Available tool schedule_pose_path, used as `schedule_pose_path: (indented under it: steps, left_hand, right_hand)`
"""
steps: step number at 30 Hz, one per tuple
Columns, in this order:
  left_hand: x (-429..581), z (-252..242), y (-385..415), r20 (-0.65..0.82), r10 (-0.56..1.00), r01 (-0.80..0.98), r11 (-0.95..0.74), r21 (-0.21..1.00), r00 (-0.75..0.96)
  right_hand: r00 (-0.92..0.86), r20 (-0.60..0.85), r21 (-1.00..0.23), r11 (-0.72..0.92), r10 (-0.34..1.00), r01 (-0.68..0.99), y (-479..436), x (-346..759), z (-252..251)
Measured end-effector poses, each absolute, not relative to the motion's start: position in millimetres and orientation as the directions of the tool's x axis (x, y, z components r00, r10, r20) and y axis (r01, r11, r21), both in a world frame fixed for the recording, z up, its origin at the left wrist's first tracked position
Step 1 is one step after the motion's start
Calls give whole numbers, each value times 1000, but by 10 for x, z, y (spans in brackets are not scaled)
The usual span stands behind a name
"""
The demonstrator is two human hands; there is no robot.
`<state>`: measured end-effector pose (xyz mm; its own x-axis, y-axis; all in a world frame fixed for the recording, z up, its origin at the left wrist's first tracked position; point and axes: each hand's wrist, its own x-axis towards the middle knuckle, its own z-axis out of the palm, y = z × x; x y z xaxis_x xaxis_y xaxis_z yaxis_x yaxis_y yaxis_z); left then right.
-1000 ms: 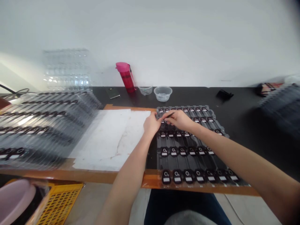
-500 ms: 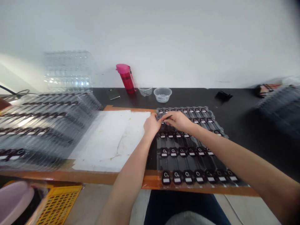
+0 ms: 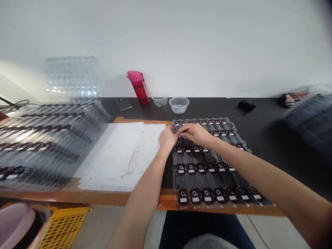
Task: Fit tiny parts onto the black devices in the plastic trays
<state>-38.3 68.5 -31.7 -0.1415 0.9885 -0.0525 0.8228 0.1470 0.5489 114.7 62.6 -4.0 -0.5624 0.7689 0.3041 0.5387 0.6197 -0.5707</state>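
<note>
The person works at the far end of a clear plastic tray [image 3: 233, 126], which lies flat on the table [image 3: 207, 108] directly in front of them, so both arms reach it easily. Rows of small black devices [image 3: 183, 197] sit in its pockets, their white labels facing up, likely so each one can be seen and reached. The right hand [image 3: 195, 134] has a narrow grip, pinching a slim dark tool [image 3: 187, 130], perhaps tweezers, over the upper rows. The left hand [image 3: 168, 138] curls against the tray's upper left corner, seemingly to steady it; whether its grip holds anything small, I cannot tell. A white paper sheet [image 3: 121, 155] lies just left of the tray, beside blurred stacked trays [image 3: 52, 138] at the left of the frame. Beyond the tray, a clear bowl of tiny pale pieces [image 3: 178, 105] stands close by, probably to keep them within reach.
</note>
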Motion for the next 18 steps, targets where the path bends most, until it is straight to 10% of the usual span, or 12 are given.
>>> schedule_pose_path:
  steps: [18]
  left_hand:
    - [-393,-336,694,-36,989,826,137,546,-140]
  right_hand:
    - [-432,307,-718,504,848,480,630,1175,-120]
